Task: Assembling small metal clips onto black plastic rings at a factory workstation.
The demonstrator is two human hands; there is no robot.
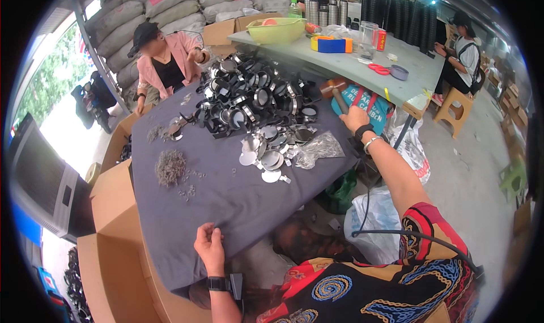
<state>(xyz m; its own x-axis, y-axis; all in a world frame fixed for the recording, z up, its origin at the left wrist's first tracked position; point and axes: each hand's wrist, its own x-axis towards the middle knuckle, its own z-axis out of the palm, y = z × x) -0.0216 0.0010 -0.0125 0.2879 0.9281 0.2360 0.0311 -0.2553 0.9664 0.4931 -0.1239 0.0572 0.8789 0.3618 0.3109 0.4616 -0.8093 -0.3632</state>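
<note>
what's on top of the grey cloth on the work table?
On the grey cloth: a heap of black-and-silver round parts, loose metal discs, a clear bag, a screw pile. Left hand pinches its edge. Table beneath is hidden.

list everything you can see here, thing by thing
grey cloth: one, dark grey, draped over the work table
black and silver round parts: a big pile, far middle of the cloth
silver discs: a loose heap, near edge of the pile
small grey metal bits: one mound, left on the cloth
clear plastic bag: one, right of the discs
hammer: one, brown head, dark handle, at the cloth's right edge
cardboard boxes: several, brown, left of the table
green basin: one, on the far pale table
red scissors: one pair, far table
seated people: three, around the far side
left hand: pinching the cloth's near edge
right hand: closed on the hammer handle
</note>
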